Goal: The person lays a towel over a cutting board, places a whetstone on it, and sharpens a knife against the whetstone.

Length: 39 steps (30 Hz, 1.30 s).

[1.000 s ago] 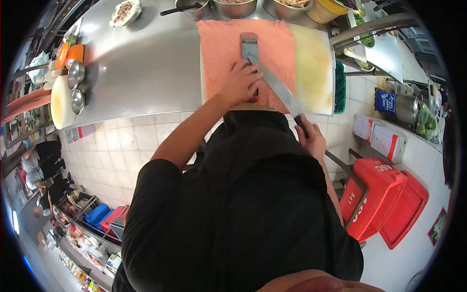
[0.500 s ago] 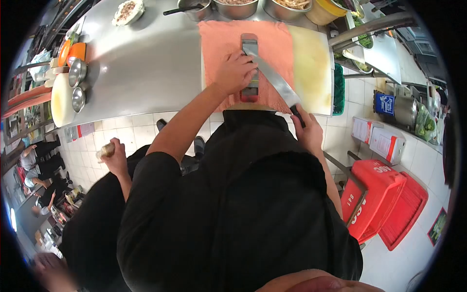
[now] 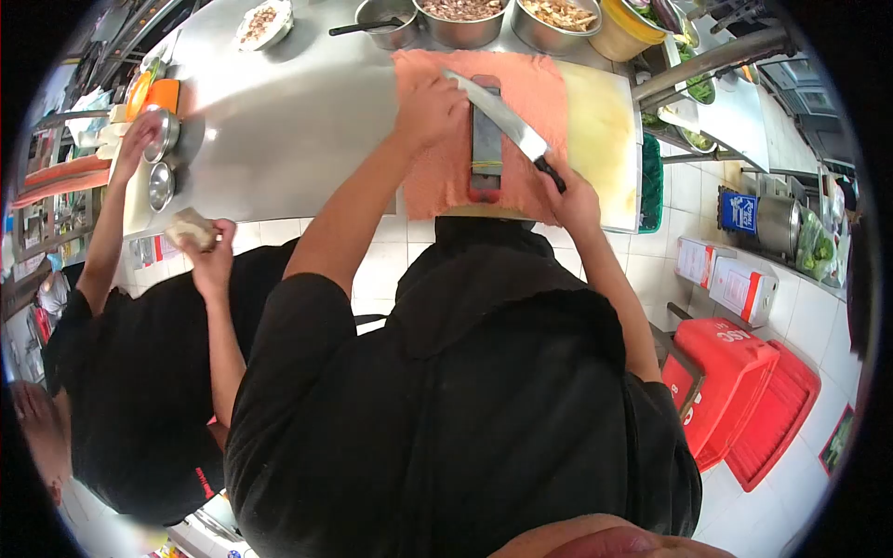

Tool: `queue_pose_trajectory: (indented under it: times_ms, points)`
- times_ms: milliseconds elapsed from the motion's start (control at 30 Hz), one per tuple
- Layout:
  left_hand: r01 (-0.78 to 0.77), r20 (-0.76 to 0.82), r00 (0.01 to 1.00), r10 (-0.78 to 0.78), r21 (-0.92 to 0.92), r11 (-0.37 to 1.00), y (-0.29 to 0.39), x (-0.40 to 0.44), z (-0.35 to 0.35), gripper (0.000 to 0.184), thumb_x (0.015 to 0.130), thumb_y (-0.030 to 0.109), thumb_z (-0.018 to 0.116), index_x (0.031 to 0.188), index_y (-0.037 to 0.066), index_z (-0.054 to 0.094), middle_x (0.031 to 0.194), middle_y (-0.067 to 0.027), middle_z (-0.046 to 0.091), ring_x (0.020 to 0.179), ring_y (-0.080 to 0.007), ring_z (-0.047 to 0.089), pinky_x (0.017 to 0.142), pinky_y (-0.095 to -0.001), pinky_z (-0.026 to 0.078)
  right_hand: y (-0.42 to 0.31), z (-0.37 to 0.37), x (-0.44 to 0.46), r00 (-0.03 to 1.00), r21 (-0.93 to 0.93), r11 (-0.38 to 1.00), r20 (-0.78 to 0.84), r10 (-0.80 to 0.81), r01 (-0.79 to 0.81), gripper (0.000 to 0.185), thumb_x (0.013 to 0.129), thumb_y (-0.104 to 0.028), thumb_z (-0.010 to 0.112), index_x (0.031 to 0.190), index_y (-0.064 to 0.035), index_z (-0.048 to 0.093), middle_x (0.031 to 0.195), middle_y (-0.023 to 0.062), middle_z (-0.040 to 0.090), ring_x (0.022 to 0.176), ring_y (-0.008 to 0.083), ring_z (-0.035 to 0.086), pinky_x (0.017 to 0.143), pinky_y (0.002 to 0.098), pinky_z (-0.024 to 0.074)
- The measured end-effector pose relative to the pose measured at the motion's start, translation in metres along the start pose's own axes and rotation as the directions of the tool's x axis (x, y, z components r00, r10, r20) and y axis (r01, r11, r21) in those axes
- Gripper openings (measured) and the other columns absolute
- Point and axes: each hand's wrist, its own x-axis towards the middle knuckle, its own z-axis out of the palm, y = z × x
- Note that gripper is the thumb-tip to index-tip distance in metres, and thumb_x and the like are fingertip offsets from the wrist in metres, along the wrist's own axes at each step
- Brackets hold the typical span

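A kitchen knife point(image 3: 502, 113) slants across the whetstone point(image 3: 486, 144), its tip to the upper left. My right hand point(image 3: 574, 195) is wrapped round its black handle. Beside the blade near the tip is my left hand point(image 3: 433, 112), its fingers loosely bent and apart; whether they touch the steel I cannot tell. The dark grey stone sits in a holder with red ends, a yellow-green band around its near part. Beneath it an orange towel point(image 3: 433, 177) is spread over a yellowish cutting board point(image 3: 595, 139).
At left, a co-worker's one hand point(image 3: 141, 139) is at metal bowls point(image 3: 162, 186); the other holds a pale, blurred object point(image 3: 191, 228). Pots of food point(image 3: 465, 28) line the table's back. A metal rail point(image 3: 716, 60) and red bin point(image 3: 721, 391) are at right.
The knife has shifted up-left relative to the stone, uncovering more of it. My left hand has moved left off the blade's middle. The co-worker has come closer to the table at left.
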Motion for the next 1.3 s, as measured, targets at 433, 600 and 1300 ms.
queue_pose_trajectory:
  times_ms: [433,600,1300]
  points:
    - [0.109,-0.151,0.982,-0.113,-0.037,0.993,0.0,-0.012,-0.017,0.026,0.095,0.026,0.07,0.113,0.009,0.079,0.125,-0.0139,0.072,0.118,-0.0348,0.065,0.105,-0.0484,0.049,-0.004,0.006,0.007,0.997,0.016,1.0,0.08,0.021,-0.023,0.038,0.097,-0.034,0.074,0.131,-0.0178,0.072,0.113,0.0189,0.076,0.1,0.0396,0.074,0.086,0.0465,0.0589]
    - [0.043,-0.108,0.993,-0.047,-0.045,0.998,0.023,-0.032,-0.014,0.024,0.095,0.023,0.071,0.11,0.007,0.079,0.125,-0.0151,0.072,0.118,-0.0359,0.065,0.107,-0.0493,0.049,0.003,-0.013,-0.021,0.992,-0.054,0.998,0.126,0.032,-0.025,0.04,0.098,-0.036,0.074,0.133,-0.0187,0.072,0.105,0.0173,0.077,0.095,0.0391,0.075,0.083,0.0466,0.059]
    - [0.203,-0.172,0.962,-0.211,-0.059,0.977,0.046,-0.081,-0.013,0.024,0.094,0.026,0.071,0.112,0.011,0.079,0.124,-0.0114,0.072,0.118,-0.0347,0.064,0.102,-0.0512,0.05,0.015,-0.013,-0.022,0.979,0.082,0.994,0.185,-0.082,0.068,0.039,0.096,-0.038,0.076,0.13,-0.0179,0.074,0.113,0.0158,0.077,0.1,0.0378,0.075,0.086,0.0448,0.0598]
